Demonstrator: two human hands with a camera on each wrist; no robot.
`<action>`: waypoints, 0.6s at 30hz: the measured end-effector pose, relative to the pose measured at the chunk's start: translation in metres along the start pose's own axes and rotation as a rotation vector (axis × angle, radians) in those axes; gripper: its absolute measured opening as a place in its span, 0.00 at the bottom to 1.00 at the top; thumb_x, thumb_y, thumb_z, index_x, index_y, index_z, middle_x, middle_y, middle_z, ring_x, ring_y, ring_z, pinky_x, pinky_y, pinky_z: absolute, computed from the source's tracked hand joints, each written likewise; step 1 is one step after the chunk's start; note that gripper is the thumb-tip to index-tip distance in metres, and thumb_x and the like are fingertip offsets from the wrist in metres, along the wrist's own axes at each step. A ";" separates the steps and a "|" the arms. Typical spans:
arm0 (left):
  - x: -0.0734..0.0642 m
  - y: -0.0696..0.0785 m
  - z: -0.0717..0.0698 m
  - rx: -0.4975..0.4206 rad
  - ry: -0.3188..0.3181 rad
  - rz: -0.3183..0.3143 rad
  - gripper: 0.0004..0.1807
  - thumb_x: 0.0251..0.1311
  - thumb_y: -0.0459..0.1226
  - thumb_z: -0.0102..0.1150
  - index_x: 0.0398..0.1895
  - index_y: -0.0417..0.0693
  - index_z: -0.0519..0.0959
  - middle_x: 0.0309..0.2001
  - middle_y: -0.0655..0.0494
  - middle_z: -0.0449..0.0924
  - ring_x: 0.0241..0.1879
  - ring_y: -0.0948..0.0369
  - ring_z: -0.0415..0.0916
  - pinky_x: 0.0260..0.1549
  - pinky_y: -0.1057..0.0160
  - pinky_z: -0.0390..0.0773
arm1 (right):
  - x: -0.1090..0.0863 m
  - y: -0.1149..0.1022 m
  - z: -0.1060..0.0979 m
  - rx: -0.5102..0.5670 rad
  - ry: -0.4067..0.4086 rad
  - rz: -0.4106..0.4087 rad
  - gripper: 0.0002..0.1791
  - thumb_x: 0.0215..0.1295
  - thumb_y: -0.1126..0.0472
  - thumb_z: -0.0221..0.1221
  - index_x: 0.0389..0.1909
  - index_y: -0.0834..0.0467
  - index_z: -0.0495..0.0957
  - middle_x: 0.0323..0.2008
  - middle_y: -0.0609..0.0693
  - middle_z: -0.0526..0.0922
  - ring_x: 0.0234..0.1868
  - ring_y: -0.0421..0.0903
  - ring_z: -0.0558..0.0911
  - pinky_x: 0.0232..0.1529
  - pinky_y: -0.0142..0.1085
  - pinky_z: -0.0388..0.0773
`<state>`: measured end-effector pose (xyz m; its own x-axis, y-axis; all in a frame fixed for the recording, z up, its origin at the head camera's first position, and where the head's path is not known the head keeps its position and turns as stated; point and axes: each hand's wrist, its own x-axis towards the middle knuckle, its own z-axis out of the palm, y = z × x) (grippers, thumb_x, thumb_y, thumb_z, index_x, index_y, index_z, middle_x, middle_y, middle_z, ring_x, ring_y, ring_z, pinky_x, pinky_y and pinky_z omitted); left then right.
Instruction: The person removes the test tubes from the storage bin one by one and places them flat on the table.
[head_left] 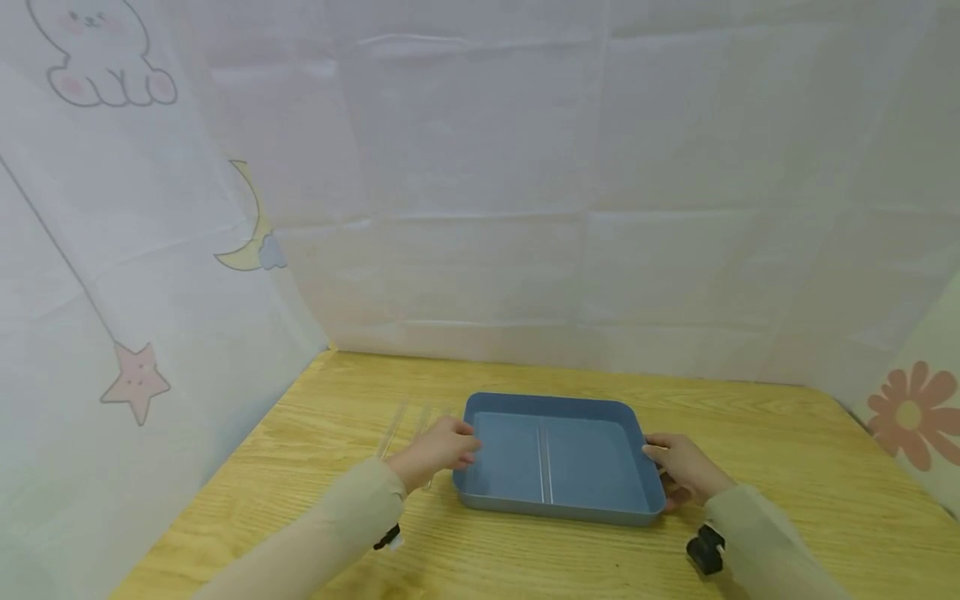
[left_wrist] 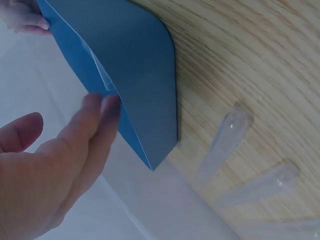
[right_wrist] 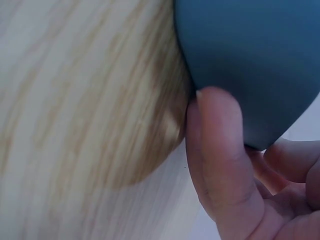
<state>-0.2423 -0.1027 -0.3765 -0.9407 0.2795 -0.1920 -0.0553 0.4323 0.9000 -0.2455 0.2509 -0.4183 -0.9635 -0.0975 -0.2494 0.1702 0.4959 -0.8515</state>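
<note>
Blue tray sits between the hands. Right hand has its side gripped, so I'd keep that steady; left hand is loose, thumb apart, at the opposite rim. Mind the clear strips beside it.

A creased pale sheet hangs behind a wood-grained table, while the left sheet shows a bear, a yellow moon touching a blue cloud and, lower down, a pink star, and the right sheet a red flower
</note>
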 end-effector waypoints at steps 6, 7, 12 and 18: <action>0.005 0.005 0.008 0.021 -0.003 -0.065 0.31 0.66 0.33 0.53 0.65 0.20 0.59 0.62 0.27 0.63 0.58 0.37 0.68 0.56 0.44 0.71 | 0.001 0.002 0.000 0.009 -0.004 0.002 0.27 0.78 0.64 0.41 0.69 0.76 0.51 0.32 0.57 0.80 0.25 0.50 0.80 0.20 0.41 0.79; 0.005 0.006 0.009 0.024 0.002 -0.073 0.32 0.65 0.34 0.54 0.65 0.20 0.58 0.63 0.27 0.62 0.59 0.36 0.67 0.56 0.43 0.70 | 0.001 0.002 0.000 0.011 -0.006 0.000 0.27 0.78 0.64 0.41 0.70 0.76 0.51 0.32 0.57 0.80 0.24 0.50 0.80 0.20 0.41 0.79; 0.006 0.010 0.013 -0.007 0.011 -0.106 0.38 0.64 0.36 0.55 0.69 0.22 0.51 0.69 0.27 0.51 0.64 0.33 0.57 0.59 0.39 0.65 | 0.001 0.002 0.000 0.010 -0.009 0.003 0.28 0.78 0.63 0.41 0.70 0.76 0.50 0.33 0.57 0.80 0.24 0.50 0.79 0.20 0.41 0.79; 0.011 0.014 0.017 -0.059 -0.042 -0.146 0.44 0.65 0.38 0.55 0.74 0.29 0.42 0.74 0.32 0.38 0.70 0.34 0.43 0.63 0.34 0.52 | 0.002 0.002 -0.001 0.009 0.002 0.012 0.27 0.78 0.63 0.41 0.70 0.76 0.51 0.34 0.58 0.79 0.24 0.50 0.79 0.20 0.41 0.79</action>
<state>-0.2480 -0.0792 -0.3728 -0.9066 0.2535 -0.3374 -0.2112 0.4198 0.8827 -0.2474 0.2521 -0.4199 -0.9618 -0.0896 -0.2587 0.1838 0.4893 -0.8525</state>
